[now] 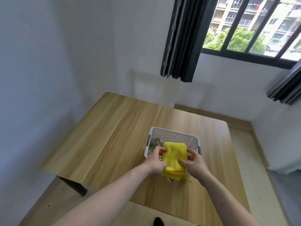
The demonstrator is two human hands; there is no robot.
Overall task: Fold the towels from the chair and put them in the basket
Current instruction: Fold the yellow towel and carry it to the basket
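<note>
Over the near edge of the basket, both hands had the folded yellow towel [174, 158] between them; the left hand [156, 162] gripped its left side, fingers curled round the edge and the thumb tucked against the cloth; the right hand [193, 164] clasped the right side, thumb laid across the top, fingers wrapped behind; the towel sat as a thick, layered bundle, its far end over the inside of the white perforated basket [174, 136], its near end hanging out toward the person, with a loose yellow strand trailing at the right corner; inside the basket, at the left, a grey-green patterned towel [154, 144] lay, partly hidden by the left hand's fingers; the basket stood on the wooden table [114, 136], toward its right half; beyond, a white wall, dark curtains [180, 46] and a barred window [254, 26] showing trees and apartment blocks.
</note>
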